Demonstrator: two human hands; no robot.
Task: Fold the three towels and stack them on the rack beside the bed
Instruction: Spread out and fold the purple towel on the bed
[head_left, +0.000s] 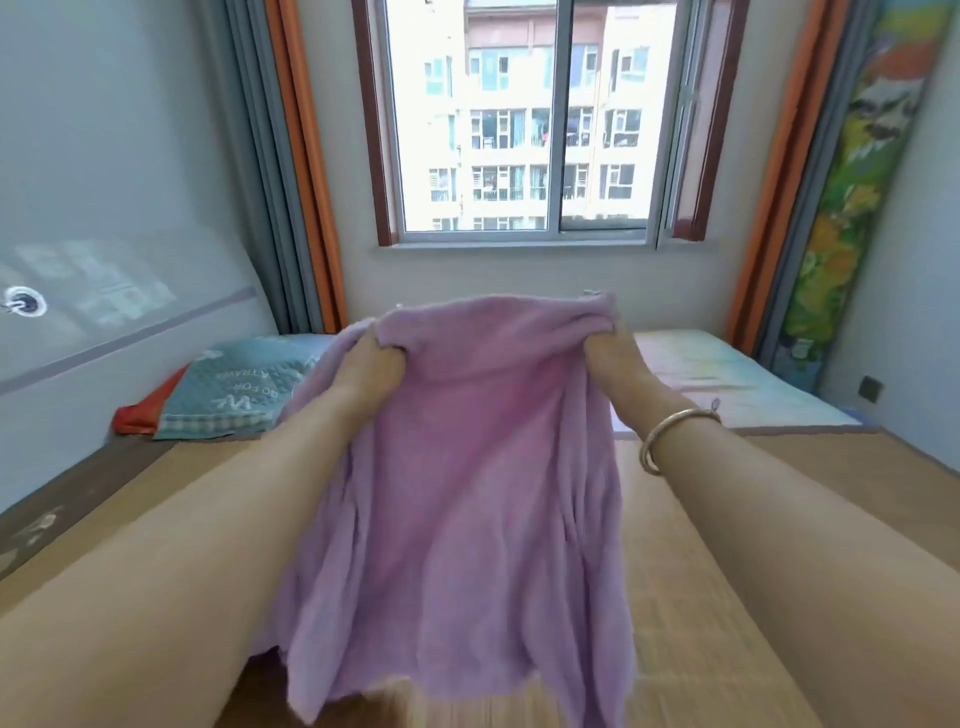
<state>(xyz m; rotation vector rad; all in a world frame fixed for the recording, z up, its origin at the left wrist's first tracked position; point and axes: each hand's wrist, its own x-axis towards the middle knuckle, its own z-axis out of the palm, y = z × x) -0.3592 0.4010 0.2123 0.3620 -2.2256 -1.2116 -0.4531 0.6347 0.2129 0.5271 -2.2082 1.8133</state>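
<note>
Both arms outstretched, left hand (371, 364) and right hand (613, 358) clenched.

Bright window (524, 124) — orange curtains (306, 156); bed (737, 379).

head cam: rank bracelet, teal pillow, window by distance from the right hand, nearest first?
From the right hand:
1. Bracelet, on that same arm's wrist.
2. Teal pillow, across the bed on the left, by the headboard.
3. Window, in the far wall beyond the bed.

Towel (467, 467) above the bed (701, 597); pillow (234, 389) far left, window (524, 119) behind, perhaps mattress (727, 374) far right.
</note>
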